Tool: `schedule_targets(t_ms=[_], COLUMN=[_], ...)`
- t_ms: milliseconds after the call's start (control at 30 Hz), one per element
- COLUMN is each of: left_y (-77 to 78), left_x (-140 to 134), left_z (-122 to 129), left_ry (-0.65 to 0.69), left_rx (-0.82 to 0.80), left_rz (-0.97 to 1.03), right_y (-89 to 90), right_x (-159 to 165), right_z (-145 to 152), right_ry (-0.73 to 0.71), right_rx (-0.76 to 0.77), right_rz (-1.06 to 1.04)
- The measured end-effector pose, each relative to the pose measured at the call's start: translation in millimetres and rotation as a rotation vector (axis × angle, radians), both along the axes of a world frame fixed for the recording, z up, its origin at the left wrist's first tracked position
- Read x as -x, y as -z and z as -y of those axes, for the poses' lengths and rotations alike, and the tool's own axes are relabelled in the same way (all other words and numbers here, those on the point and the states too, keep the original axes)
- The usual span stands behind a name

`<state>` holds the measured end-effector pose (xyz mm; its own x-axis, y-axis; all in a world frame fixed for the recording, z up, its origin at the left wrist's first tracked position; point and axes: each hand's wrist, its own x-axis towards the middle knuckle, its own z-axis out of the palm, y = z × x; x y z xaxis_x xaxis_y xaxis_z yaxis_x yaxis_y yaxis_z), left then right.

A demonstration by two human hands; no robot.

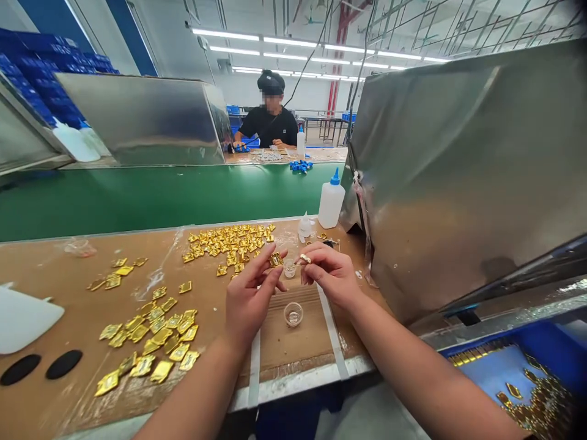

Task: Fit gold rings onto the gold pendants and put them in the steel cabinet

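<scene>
My left hand (247, 299) pinches a small gold square metal piece (276, 260) between thumb and fingers. Close by on the right, my right hand (334, 274) is closed on a thin stick-like tool (300, 263); its exact kind is too small to make out. A little pale gold piece (305, 259) shows at those fingertips. Between the hands stands a small transparent cup (289, 269), and a second transparent cup (293, 314) sits nearer on the cardboard. Many similar gold pieces (229, 240) lie beyond my left hand, with another scattered group (160, 330) to its left.
Behind my hands stand a white squeeze bottle (331, 201) with a blue cap and a smaller bottle (305, 226). A metal panel (468, 171) rises at right, above a blue bin (541, 348) of gold parts. Across the green belt (206, 192), a person (270, 125) sits working.
</scene>
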<state>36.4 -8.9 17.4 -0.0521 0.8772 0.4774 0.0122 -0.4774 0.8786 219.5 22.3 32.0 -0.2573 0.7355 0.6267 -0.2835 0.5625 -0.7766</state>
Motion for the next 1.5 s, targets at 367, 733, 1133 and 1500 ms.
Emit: schedule_targets(t_ms=[367, 733, 1133, 1500], left_y=[-0.9, -1.1, -2.4, -5.6], left_x=[-0.4, 1.7, 0.8, 0.2], left_z=[-2.1, -4.5, -4.5, -5.3], left_ry=[0.015, 0.003, 0.041, 0.048], left_rx=[-0.002, 0.037, 0.083, 0.094], left_rz=[-0.016, -0.015, -0.037, -0.009], right_y=[5.8, 5.9, 8.6, 7.5], right_x=[6.5, 9.7, 8.1, 9.5], right_z=[-2.1, -4.3, -8.7, -8.9], right_ry=[0.039, 0.085, 0.101, -0.015], right_rx=[0.086, 0.127, 0.290, 0.413], right_rz=[0.045, 0.044, -0.053, -0.109])
